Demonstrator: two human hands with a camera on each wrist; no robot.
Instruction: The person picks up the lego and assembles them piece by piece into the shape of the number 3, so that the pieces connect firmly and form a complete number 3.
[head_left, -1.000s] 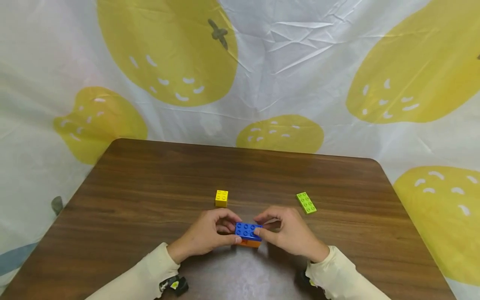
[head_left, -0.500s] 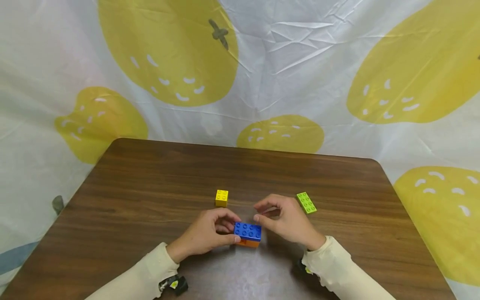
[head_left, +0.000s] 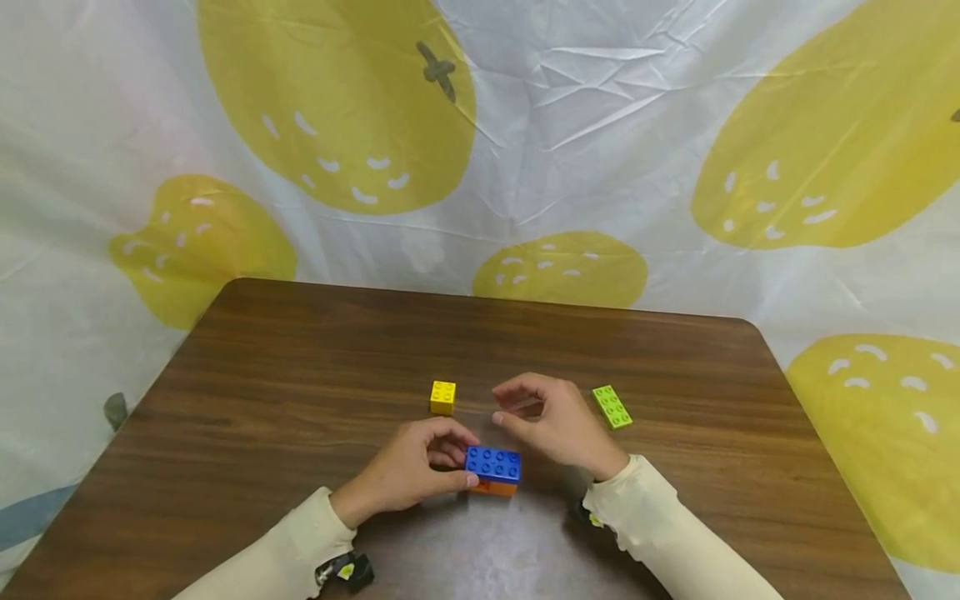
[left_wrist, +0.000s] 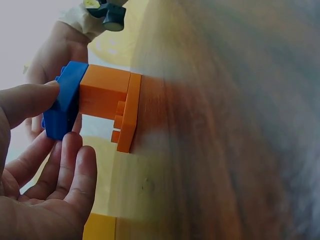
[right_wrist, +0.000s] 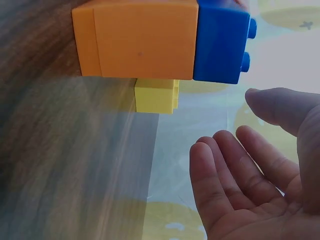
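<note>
A blue eight-stud brick tops a small stack near the front middle of the table. Under it, the left wrist view shows an orange brick fixed at one end of a thin orange plate, whose bare studs show beneath the blue overhang. My left hand holds the blue brick at its left end, thumb on the near side and fingertips on the far side. Behind and right of the stack, my right hand is in the air with nothing in it, fingers loosely bent and thumb apart.
Behind the stack, a yellow four-stud brick stands on the brown table. A lime green plate lies to the right, just past my right hand. A fruit-patterned cloth hangs along the table's back edge.
My right hand has let go of the blue brick and moved back and left, away from the stack. My left hand keeps its hold; the stack has shifted very slightly left.
</note>
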